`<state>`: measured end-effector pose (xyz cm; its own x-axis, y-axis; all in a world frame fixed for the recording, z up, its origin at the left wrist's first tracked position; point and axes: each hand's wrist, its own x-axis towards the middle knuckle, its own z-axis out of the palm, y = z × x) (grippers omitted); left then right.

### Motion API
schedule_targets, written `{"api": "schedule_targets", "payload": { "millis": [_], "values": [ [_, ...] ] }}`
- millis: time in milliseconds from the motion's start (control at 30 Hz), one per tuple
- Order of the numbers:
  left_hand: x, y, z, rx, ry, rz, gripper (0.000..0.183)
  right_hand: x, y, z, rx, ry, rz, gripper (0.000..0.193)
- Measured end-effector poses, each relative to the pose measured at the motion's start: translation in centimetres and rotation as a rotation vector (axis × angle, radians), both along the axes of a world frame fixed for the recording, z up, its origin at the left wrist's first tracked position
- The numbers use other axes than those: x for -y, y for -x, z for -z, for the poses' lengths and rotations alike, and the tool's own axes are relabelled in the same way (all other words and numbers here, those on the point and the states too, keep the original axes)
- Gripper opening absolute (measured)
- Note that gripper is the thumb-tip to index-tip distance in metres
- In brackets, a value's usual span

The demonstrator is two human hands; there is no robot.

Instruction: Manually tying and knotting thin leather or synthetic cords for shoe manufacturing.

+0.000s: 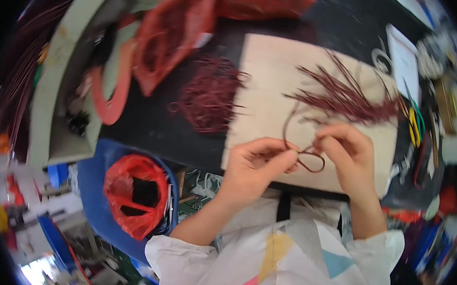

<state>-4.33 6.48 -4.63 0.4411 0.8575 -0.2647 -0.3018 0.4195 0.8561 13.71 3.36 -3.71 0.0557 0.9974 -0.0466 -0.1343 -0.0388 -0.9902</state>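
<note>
Between my two hands is a thin dark-red cord (315, 170), bent into a small loop, with one end curving up over the board. My left hand (259, 163) pinches the cord between thumb and forefinger. Close beside it, my right hand (347, 151) has its fingertips closed on another part of the cord. Both hands are above the near part of a pale board (264, 92). Just beyond my right hand lies a bundle of straight dark-red cords (343, 97). A tangled heap of similar cords (208, 96) sits left of the board.
Red plastic bags (178, 28) lie at the far left of the black table (150, 121). A blue bin (93, 186) with a red liner stands at the lower left. Yellow-handled pliers (414, 126) and other tools lie right of the board, near a white sheet (404, 59).
</note>
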Motion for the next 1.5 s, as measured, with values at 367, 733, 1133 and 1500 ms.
{"api": "schedule_targets", "payload": {
  "millis": [367,733,1133,1500],
  "values": [
    [-8.6,6.1,-2.8,-0.309,-0.555,-0.228,0.01,-10.4,5.9,-3.2,0.96,-0.749,-0.033,0.048],
    [-23.0,15.2,4.1,-1.422,-0.818,-0.231,0.014,-31.7,13.8,1.4,1.135,-1.023,-0.107,0.011],
    [-22.0,15.9,2.9,-1.593,-1.112,-0.376,0.009,-31.8,15.1,3.8,1.464,-0.99,0.113,0.016],
    [-17.5,17.2,-6.8,-0.959,-0.719,-0.48,0.01,-27.2,17.4,-2.6,0.719,-1.085,-0.333,0.012]
  ]
}}
